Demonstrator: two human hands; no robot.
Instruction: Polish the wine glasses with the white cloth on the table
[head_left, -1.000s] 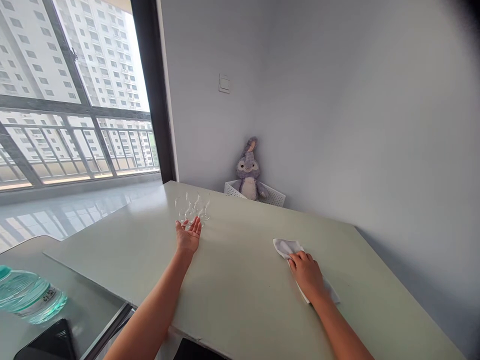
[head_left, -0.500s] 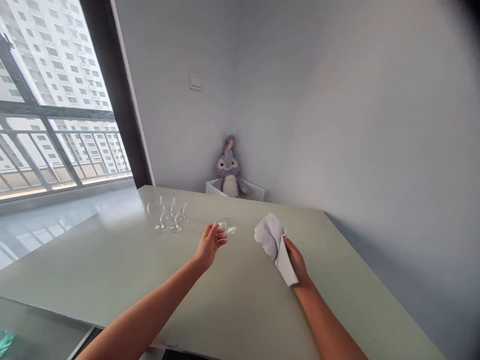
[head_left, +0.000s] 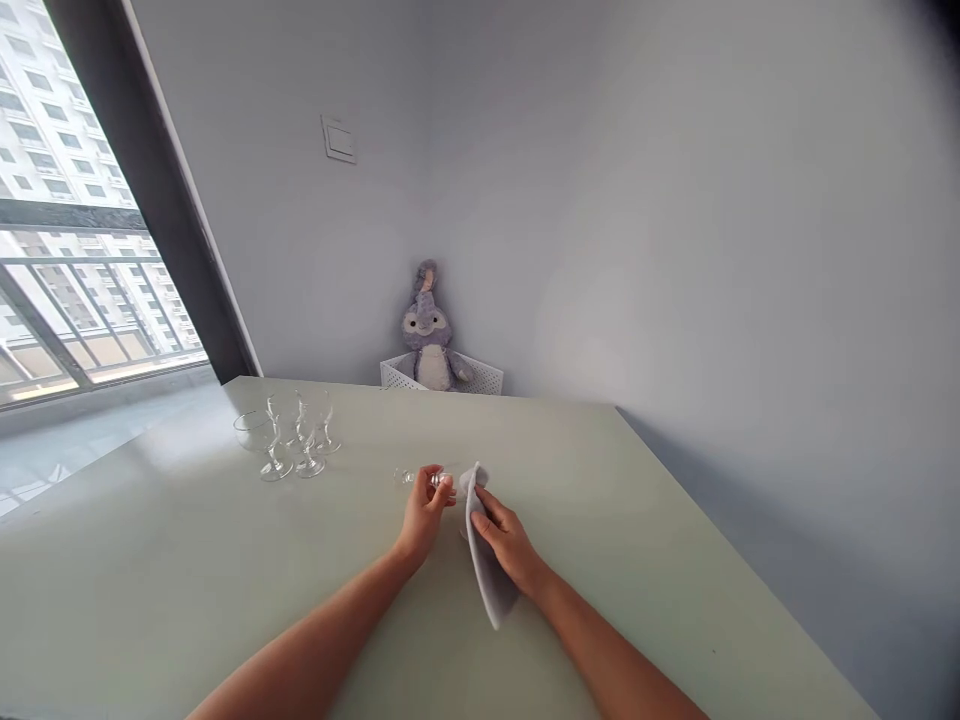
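My left hand (head_left: 429, 510) is closed round a stemmed clear glass (head_left: 405, 477), held sideways above the table. Its foot points left, and its bowl end is mostly hidden behind a cloth. The pale grey cloth (head_left: 484, 570) is gripped in my right hand (head_left: 510, 540), thumb and fingers pinching it near the top, and hangs down in a fold. The cloth meets the bowl end of the glass. Several more stemmed glasses (head_left: 307, 440) stand upright in a group on the left part of the table.
The pale green table (head_left: 637, 560) reaches to the corner walls. Behind its far edge, a purple plush toy (head_left: 427, 330) sits in a white perforated basket (head_left: 480, 374). A window (head_left: 75, 250) with a railing is on the left, and a light switch (head_left: 340, 140) is on the wall.
My right hand has brought the cloth leftward to the glass in my left hand. The glass now has its foot pointing left. The view has turned slightly right.
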